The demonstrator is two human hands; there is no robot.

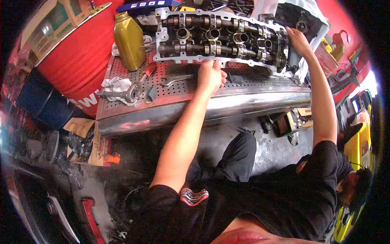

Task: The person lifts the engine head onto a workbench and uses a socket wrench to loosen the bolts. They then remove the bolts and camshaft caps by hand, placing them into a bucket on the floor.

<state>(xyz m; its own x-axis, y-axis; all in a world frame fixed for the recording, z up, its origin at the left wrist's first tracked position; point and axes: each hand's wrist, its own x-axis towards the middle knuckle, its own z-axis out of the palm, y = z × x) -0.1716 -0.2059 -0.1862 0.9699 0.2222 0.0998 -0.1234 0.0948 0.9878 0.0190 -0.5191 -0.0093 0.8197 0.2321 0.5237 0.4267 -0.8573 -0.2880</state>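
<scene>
An engine cylinder head [221,35] with two camshafts and several round tubes lies along the back of a perforated metal bench top [170,90]. My left hand [211,76] is closed on its near edge, at about the middle, with the fingers curled up against the rim. At the head's right end, my right hand [298,40] grips the corner; its fingertips are partly hidden behind the part. A wrench [175,80] rests on the bench just left of my left hand. Near it lies a red-handled tool [148,71].
An olive-gold bottle [130,44] stands left of the cylinder head. White rags [117,84] and a round-ended metal part [132,93] lie at the bench's left. A red drum [77,57] stands beside the bench. Plastic sheeting [319,18] and dark parts sit at right.
</scene>
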